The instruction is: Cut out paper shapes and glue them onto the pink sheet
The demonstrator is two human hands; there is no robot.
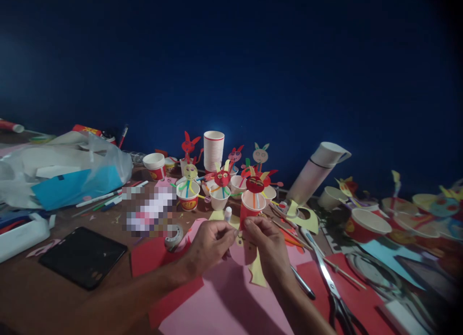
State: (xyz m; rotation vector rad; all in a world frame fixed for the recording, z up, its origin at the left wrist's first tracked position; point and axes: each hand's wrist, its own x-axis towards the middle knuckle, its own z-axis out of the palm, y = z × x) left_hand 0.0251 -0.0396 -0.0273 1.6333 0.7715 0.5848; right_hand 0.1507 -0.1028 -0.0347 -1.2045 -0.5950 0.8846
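Note:
Both hands meet over the pink paper (231,296) near the middle of the view. My left hand (213,241) has its fingers pinched together at the left edge of a round pink paper piece (243,253) with small face marks. My right hand (265,238) is closed at the piece's upper right, fingertips pressed together. Whatever small part lies between the fingertips is too small to make out. A yellow paper scrap (258,272) lies beneath the right hand. Just behind the hands stands a red cup (253,205) topped by a red paper face (255,184).
Scissors (331,282) and a pen (303,283) lie to the right. A glue stick (227,213) stands behind the hands. Stacked white cups (213,152) and a tilted flask (314,173) are at the back. A black tablet (84,257) lies left.

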